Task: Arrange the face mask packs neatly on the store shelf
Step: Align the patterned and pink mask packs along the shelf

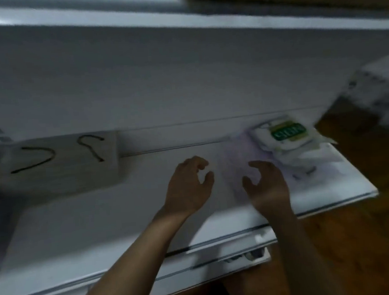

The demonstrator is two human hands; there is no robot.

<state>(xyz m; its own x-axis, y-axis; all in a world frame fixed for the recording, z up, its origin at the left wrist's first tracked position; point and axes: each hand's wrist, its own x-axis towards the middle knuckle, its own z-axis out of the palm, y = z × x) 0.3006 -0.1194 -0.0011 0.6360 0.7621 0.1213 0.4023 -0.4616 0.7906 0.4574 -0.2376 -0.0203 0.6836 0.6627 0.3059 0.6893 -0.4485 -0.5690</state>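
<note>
A loose pile of white face mask packs (288, 140) lies at the right end of the white shelf (101, 219); the top pack carries a green label. A pale purple pack (236, 158) lies blurred just left of the pile. My left hand (189, 185) hovers over the shelf with fingers loosely curled, holding nothing. My right hand (266, 183) hangs beside it, fingers loosely curled, just in front of the purple pack. Whether it touches the pack is lost in the blur.
A flat white box (57, 165) with black handwritten marks sits on the shelf at the left. An upper shelf (179, 20) overhangs. A white packet (379, 86) on a brown carton (349, 116) stands right of the shelf end, above a wooden floor (360, 250).
</note>
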